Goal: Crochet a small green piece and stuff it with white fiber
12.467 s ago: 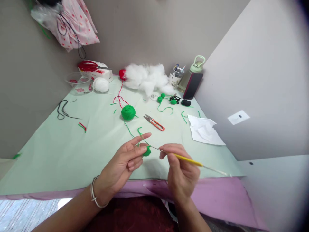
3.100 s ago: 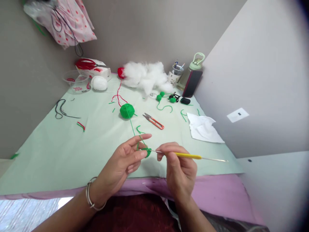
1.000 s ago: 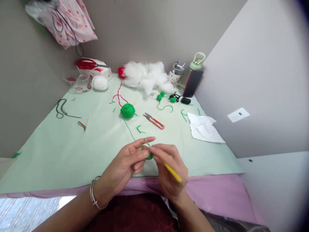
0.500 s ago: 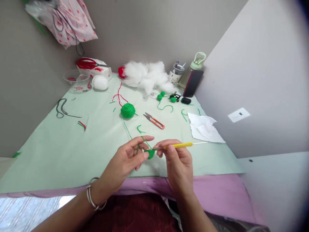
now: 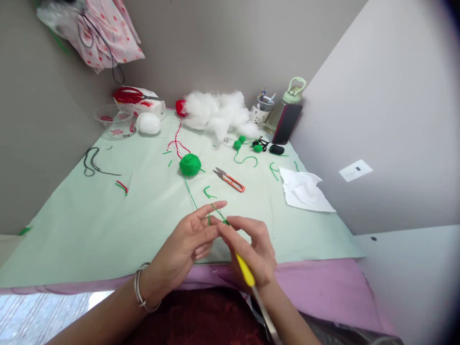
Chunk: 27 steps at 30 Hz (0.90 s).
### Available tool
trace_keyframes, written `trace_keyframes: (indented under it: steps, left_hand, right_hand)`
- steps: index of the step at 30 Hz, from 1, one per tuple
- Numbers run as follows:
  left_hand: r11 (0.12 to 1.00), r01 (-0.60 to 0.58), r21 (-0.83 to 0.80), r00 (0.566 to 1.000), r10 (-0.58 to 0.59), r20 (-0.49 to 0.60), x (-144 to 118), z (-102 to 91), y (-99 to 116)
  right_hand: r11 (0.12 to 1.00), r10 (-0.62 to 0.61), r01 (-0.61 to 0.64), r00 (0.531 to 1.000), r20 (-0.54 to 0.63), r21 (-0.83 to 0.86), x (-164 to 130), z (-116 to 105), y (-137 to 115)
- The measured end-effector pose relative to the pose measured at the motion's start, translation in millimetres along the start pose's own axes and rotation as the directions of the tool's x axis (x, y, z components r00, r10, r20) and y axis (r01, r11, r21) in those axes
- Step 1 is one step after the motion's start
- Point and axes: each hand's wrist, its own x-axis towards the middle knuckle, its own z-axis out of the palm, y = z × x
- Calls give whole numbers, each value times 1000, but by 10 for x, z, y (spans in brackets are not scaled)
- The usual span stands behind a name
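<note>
Together, the two hands meet above the near part of the pale green surface point(image 5: 72, 230), close to its edge, with a small green crochet piece point(image 5: 226, 222) at their fingertips, mostly hidden by them. The left hand point(image 5: 194, 235) pinches the piece with its thumb, its index finger stretched out and a green yarn strand point(image 5: 190, 191) looped over it. That strand runs back to a green yarn ball point(image 5: 190, 165) lying beyond the hands. The right hand point(image 5: 253, 244) grips a crochet hook point(image 5: 245, 270), its yellow handle slanting down toward the person; thumb and index finger close in at the piece, and the hook's working tip is covered.

Just past the fingers lies a short green yarn scrap point(image 5: 208, 192), and beyond it orange-handled thread snips point(image 5: 230, 180) with blades pointing away to the left. Crumpled white paper point(image 5: 304, 191) lies on the right. Farther back, small green crocheted balls point(image 5: 237, 144) with a trailing tail sit near a black case point(image 5: 276, 150). Along the wall are a white yarn ball point(image 5: 148, 123), a red yarn ball point(image 5: 180, 108) touching a heap of white fibre stuffing point(image 5: 219, 112), a pen cup point(image 5: 259, 115), and a phone point(image 5: 287, 124) propped upright against a bottle point(image 5: 293, 96).
</note>
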Motion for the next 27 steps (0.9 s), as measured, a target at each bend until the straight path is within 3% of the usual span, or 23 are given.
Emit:
trace_keyframes:
  steps: [2, 4, 6, 9, 12, 14, 17, 20, 23, 27]
  left_hand:
    - [996, 39, -85, 999, -37, 31, 15, -18, 44]
    - [996, 9, -93, 1000, -8, 18, 21, -29, 77]
    - [999, -29, -39, 999, 30, 19, 14, -25, 83]
    - [992, -94, 83, 996, 93, 17, -6, 2, 43]
    - [974, -151, 171, 987, 157, -23, -12, 29, -2]
    - [979, -146, 145, 987, 153, -39, -4, 38, -12]
    - [999, -26, -19, 1000, 26, -1, 17, 22, 6]
    - [989, 71, -134, 996, -64, 57, 36, -21, 34]
    - [996, 3, -94, 1000, 0, 26, 40, -35, 24]
    - [989, -104, 101, 994, 101, 31, 9, -15, -32]
  right_hand:
    - [970, 172, -163, 984, -38, 181, 32, -12, -4]
    - [870, 358, -316, 933, -42, 379, 95, -26, -11]
    - [783, 438, -380, 899, -3, 493, 160, -25, -13]
    - [771, 427, -401, 902, 66, 494, 200, 1, -16]
    - [870, 354, -345, 934, 42, 352, 145, 19, -34]
    - [961, 211, -209, 977, 11, 182, 86, 15, -46]
    - [998, 47, -47, 999, 7, 37, 43, -9, -51]
    - [952, 232, -215, 971, -59, 219, 85, -32, -47]
    - [800, 445, -378, 894, -39, 466, 145, -21, -43]
    - [718, 489, -441, 870, 60, 539, 158, 19, -30]
